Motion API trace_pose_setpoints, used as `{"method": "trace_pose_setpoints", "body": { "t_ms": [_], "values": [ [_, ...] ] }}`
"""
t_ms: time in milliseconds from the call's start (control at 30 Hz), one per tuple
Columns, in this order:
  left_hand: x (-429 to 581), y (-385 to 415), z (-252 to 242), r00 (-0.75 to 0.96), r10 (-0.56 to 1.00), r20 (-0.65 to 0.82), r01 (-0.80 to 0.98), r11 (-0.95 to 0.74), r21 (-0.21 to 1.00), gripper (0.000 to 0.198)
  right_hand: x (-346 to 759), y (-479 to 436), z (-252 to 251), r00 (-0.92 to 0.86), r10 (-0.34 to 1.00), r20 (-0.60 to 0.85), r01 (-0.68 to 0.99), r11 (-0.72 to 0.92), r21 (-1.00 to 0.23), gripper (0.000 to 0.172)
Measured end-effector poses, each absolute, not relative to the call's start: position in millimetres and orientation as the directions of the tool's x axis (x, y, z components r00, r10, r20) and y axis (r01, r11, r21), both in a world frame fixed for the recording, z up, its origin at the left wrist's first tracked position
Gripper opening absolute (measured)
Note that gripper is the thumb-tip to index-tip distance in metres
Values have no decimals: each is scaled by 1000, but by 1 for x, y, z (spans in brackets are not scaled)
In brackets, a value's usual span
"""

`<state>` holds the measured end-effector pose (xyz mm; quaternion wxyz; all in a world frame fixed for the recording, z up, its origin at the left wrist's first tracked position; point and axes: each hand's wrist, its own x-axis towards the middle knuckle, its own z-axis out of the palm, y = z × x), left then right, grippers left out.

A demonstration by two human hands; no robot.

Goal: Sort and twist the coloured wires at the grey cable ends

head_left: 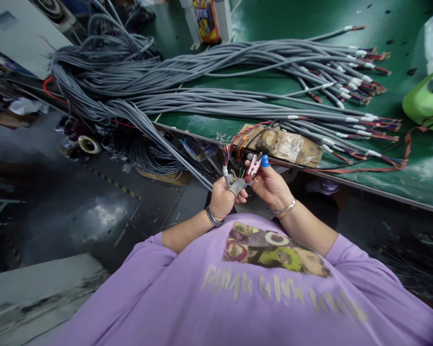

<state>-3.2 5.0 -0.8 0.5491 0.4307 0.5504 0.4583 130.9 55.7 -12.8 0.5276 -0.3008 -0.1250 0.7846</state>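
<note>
My left hand (223, 196) is closed around the end of a grey cable (226, 179), whose thin coloured wires fan out above my fingers; a grey cot covers one fingertip. My right hand (270, 185) is closed on a small pink clip-like tool (253, 166) right beside those wires, and a blue cot covers one finger. Both hands are held together just below the edge of the green workbench (400, 173). I cannot tell if the tool touches the wires.
A big bundle of grey cables (238, 91) with stripped coloured ends lies across the bench and hangs off its left edge. A taped brown block (285, 144) sits at the bench edge above my hands. A green fan (427, 103) stands at right. Dark floor lies at left.
</note>
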Motion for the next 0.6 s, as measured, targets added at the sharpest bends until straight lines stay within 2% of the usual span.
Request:
{"method": "trace_pose_setpoints", "body": {
  "t_ms": [200,333,433,600],
  "values": [
    [-3,2,3,-33,978,-208,-37,207,978,41,132,50,-10,-296,882,-367,-743,-454,-491,33],
    [-6,-3,5,-53,977,-207,-50,205,978,41,141,47,-16,-413,844,-343,-698,-535,-476,49],
    [-10,-6,3,-58,978,-202,-49,200,979,41,151,47,-22,-536,779,-326,-593,-622,-512,58],
    [-14,-10,1,-44,981,-190,-20,189,982,39,166,48,-24,-680,688,-255,-432,-657,-618,55]
  ]
}}
